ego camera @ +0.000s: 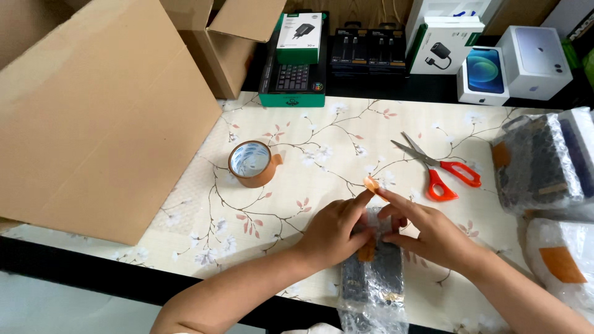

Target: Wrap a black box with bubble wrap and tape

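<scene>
on the floral table (322, 133), both hands (383, 232) seemingly pinch brown tape (370, 184) over a bubble-wrapped parcel (373, 286).

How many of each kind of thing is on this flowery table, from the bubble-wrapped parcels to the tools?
Bubble-wrapped parcels: 3, one under the left hand and right hand at, one at, one at
Rolls of brown tape: 1
Scissors: 1
Cardboard boxes: 2, at and
Total: 7
The printed retail boxes at the back are left uncounted.

Looks down from the head, close over the tabletop (322, 142), facing boxes at the far edge.
</scene>
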